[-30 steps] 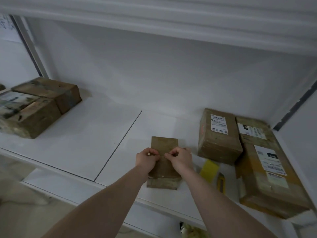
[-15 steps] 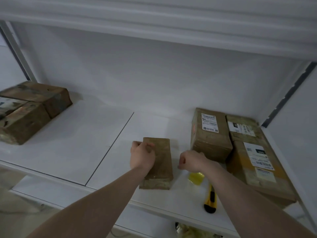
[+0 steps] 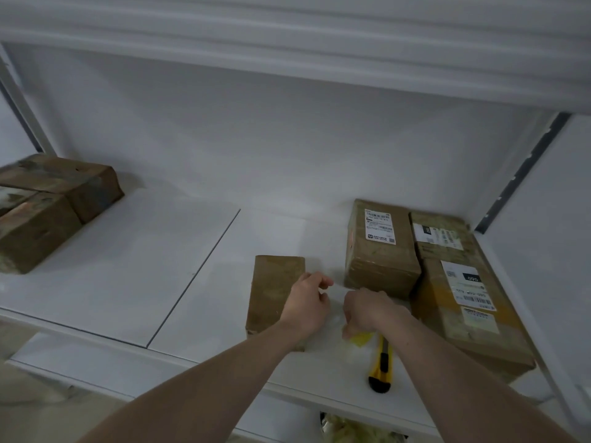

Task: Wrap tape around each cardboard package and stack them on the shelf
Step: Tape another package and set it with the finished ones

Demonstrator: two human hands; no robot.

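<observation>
A small brown cardboard package (image 3: 275, 282) lies on the white shelf (image 3: 128, 276), a little right of centre. My left hand (image 3: 305, 303) is at the package's right edge and pinches the end of a clear tape strip (image 3: 338, 290). The strip runs to my right hand (image 3: 372, 310), which grips a tape roll with a yellow core (image 3: 359, 338) just right of the package. Most of the roll is hidden under the hand.
A yellow utility knife (image 3: 380, 367) lies near the shelf's front edge under my right forearm. Two labelled cardboard boxes (image 3: 380, 251) (image 3: 463, 298) stand at the right against the wall. Taped packages (image 3: 48, 206) are stacked at the far left.
My left hand has crossed from the package's left side to its right edge and taken the tape end. My right hand stays at the roll, with tape now stretched between the hands.
</observation>
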